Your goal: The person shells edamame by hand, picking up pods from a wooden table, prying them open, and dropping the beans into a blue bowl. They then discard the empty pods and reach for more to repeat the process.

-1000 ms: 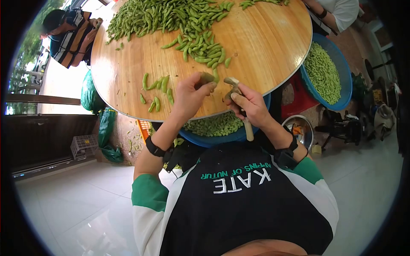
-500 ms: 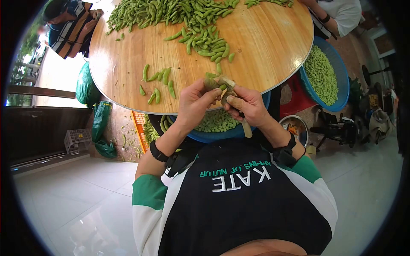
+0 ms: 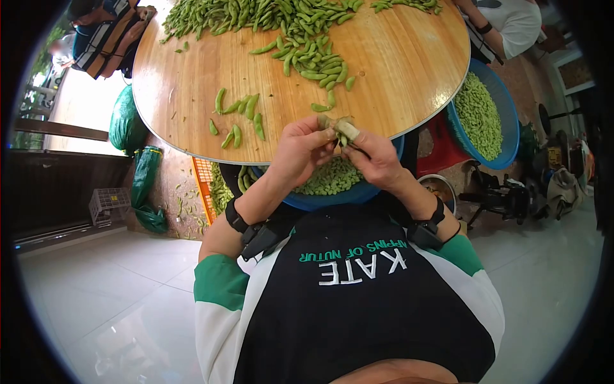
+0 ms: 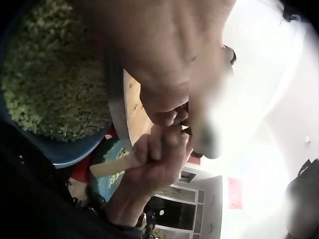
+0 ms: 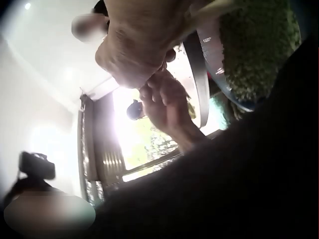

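My left hand and right hand meet over the near edge of the round wooden table. Between their fingertips a green edamame pod shows in part, pinched by the left finger and thumb. A pale wrap covers a right fingertip, and a brownish one covers a left fingertip. In the left wrist view a pale handle sticks out from the right fist; the rest of that tool is hidden. Under the hands sits a blue basin of shelled beans.
A large heap of pods covers the table's far side, with loose pods nearer on the left. Another blue basin of beans stands at right. An orange crate is below the left edge. Two other people sit at the table.
My hands have come together from a gap, left fingertips now against the right ones. The pale handle has swung out of sight under the right hand in the head view.
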Demonstrator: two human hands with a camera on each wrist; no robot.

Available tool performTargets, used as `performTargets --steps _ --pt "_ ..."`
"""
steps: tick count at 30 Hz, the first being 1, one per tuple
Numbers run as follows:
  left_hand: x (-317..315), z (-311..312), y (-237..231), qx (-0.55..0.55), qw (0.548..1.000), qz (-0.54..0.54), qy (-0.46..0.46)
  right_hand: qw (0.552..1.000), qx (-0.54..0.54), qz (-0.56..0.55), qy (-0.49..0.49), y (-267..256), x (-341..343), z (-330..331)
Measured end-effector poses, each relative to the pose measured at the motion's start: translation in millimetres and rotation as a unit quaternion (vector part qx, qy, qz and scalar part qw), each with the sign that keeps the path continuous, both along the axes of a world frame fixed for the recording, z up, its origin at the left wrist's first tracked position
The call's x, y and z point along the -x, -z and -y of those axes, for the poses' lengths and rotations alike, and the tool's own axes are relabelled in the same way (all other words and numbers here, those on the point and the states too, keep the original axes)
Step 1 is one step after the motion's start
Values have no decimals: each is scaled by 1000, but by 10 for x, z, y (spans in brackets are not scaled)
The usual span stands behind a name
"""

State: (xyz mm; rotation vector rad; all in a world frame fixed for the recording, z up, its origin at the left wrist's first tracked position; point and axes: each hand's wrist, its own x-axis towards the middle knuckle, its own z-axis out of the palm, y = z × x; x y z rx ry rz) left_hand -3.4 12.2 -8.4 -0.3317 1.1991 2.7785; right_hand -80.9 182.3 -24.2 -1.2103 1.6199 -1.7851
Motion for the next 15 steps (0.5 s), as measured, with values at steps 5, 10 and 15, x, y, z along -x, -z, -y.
performTargets --steps 5,10,15 --pt "41 -198 -3 192 980 23 -56 981 -38 -155 112 32 -89 -1" --pt "-39 -136 -19 367 924 -58 -87 986 -49 -46 155 72 -61 5" --pt "-60 479 -228 831 504 -88 -218 983 -93 135 88 -47 37 -164"
